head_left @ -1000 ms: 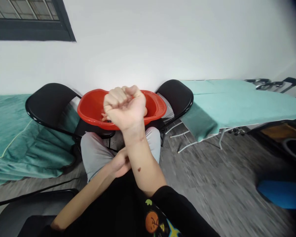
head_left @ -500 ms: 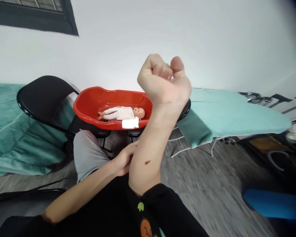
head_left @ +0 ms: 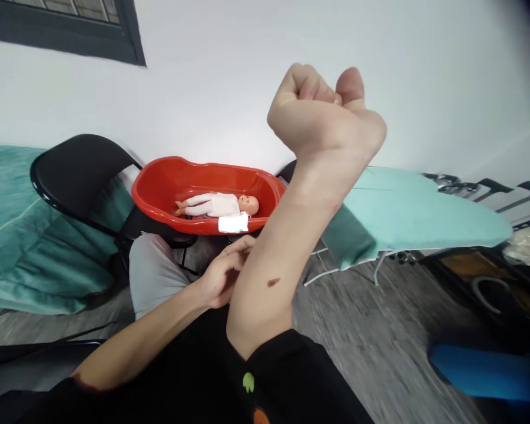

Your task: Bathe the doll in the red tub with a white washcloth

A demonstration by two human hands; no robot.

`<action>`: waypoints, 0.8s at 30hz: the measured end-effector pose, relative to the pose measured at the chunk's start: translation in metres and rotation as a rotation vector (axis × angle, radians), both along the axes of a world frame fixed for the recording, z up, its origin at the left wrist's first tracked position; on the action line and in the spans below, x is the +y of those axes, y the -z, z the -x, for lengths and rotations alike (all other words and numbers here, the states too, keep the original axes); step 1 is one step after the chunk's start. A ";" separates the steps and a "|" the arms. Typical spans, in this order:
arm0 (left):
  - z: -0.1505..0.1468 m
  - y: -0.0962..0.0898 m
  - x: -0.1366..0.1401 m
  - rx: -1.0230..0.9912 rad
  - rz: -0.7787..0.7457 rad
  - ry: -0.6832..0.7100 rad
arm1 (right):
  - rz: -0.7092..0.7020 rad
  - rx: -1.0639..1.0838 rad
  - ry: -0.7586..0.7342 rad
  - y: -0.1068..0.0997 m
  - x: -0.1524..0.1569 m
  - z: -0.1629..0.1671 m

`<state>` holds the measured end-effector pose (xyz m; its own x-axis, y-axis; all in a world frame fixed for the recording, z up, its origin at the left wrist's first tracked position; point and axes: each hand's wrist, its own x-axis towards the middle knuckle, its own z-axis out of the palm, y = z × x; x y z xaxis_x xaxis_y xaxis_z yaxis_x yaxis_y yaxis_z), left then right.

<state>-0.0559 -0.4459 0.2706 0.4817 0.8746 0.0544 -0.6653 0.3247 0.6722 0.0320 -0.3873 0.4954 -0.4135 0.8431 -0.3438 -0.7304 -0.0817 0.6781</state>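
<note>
My right hand [head_left: 324, 112] is raised high in front of the white wall, bent back at the wrist. Its fingers are curled into a fist with the thumb sticking up, and I see nothing in it. My left hand [head_left: 223, 275] lies against the inner side of my right forearm, loosely bent with the fingers apart; the fingertips are partly hidden behind the forearm. Beyond both hands a doll [head_left: 225, 204] in white clothes lies on its back in a red baby bathtub [head_left: 170, 171]. A white cloth [head_left: 233, 222] hangs over the tub's near rim.
Black folding chairs [head_left: 77, 171] stand at and under the tub. On the right is an ironing board [head_left: 428, 212] with a light green cover. Teal fabric [head_left: 39, 253] drapes at the left. A blue object [head_left: 486, 371] sits at lower right, blurred.
My right fist has moved up and to the right, uncovering more of the tub's right end. My left hand stays by the forearm, with more of its fingers showing.
</note>
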 end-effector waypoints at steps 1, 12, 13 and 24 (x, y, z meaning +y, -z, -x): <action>0.003 0.007 -0.002 0.027 0.007 -0.004 | -0.220 -0.148 0.085 0.002 0.003 0.001; 0.011 -0.014 -0.005 -0.017 -0.056 -0.076 | -0.491 -0.639 0.124 0.012 0.025 0.020; 0.009 -0.013 -0.004 -0.020 -0.019 -0.073 | -0.484 -0.637 0.125 0.012 0.025 0.020; 0.011 0.000 -0.007 0.041 0.038 -0.071 | -0.470 -0.519 0.076 0.023 0.022 0.031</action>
